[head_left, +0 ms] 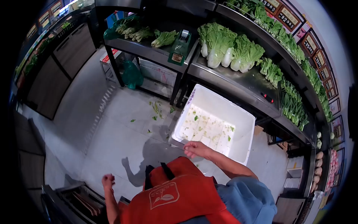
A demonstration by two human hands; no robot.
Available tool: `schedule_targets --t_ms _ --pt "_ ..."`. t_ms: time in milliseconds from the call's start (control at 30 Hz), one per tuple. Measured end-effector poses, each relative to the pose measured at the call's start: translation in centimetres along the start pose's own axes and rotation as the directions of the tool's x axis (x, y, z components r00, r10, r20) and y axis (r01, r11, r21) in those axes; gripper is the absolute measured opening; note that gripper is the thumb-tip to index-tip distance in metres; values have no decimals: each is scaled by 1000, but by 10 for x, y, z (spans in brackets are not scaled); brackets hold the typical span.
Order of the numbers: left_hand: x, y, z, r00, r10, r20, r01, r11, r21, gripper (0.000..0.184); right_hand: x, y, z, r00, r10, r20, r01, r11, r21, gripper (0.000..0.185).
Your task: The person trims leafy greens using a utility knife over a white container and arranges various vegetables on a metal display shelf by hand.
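Observation:
A large white box [242, 112] stands on the floor before the shelves, with leaf scraps scattered over its inside. My right hand [196, 149] is at the near rim, its fingers curled against the edge; the fingertips are partly hidden. Away to the lower left, my left hand [108, 180] hangs with curled fingers and nothing visible in them. It touches neither the box nor the shelves. Loose green leaf scraps [156, 108] lie on the floor left of the box.
Chinese cabbages [223, 48] stand on the metal shelf behind the box. A green tape dispenser [180, 48] sits beside leafy bunches [164, 38]. A red-and-black tool [267, 98] lies on the shelf edge. At lower left is a dark crate [80, 201]; a green bag [131, 74] hangs under the counter.

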State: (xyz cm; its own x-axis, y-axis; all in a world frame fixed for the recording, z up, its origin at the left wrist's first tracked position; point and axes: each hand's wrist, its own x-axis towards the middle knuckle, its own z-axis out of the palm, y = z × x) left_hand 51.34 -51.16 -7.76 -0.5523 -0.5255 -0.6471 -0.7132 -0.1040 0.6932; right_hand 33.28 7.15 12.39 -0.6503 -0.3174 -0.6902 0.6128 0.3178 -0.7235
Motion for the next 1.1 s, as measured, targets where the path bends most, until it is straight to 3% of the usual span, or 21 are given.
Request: schedule_targets --t_ms 100,133,200,333,400,500,633,733,833,933,1033,1100 --pt "51 134 29 970 215 109 -231 961 155 17 15 -1 19 997 79 -14 -79 996 43 29" --pt "67 165 45 931 328 158 -348 928 130 13 20 -6 22 996 81 -40 -80 996 25 29" --pt "75 229 84 884 384 266 -422 900 105 13 35 -19 19 996 68 -61 -63 995 71 30" --pt "67 280 138 757 393 522 -518 848 111 11 63 -43 -1 983 5 -184 25 987 159 30" --pt "79 274 141 731 354 584 -517 845 134 11 93 -44 -17 963 -65 -263 126 967 222 29" --pt "68 299 129 764 310 566 -461 876 143 16 117 -71 -26 950 -25 -312 118 951 284 28" --pt "86 351 120 830 294 474 -419 890 181 14 138 -125 -36 938 -50 -344 133 966 221 26" --pt "128 398 135 757 430 492 -565 810 161 10 159 -156 -46 923 -94 -373 184 959 214 24" --pt "169 465 166 552 547 629 -733 679 53 15 168 -182 -47 853 -102 -511 263 931 252 22" --pt "166 546 216 446 624 641 -882 427 199 19 172 -197 -46 817 -82 -570 320 888 331 23" --pt "161 608 258 332 577 746 -912 397 98 25 180 -209 -39 756 -63 -652 360 871 333 24" --pt "162 637 290 142 560 816 -963 268 -17 29 182 -223 -48 693 -79 -717 379 886 268 24"
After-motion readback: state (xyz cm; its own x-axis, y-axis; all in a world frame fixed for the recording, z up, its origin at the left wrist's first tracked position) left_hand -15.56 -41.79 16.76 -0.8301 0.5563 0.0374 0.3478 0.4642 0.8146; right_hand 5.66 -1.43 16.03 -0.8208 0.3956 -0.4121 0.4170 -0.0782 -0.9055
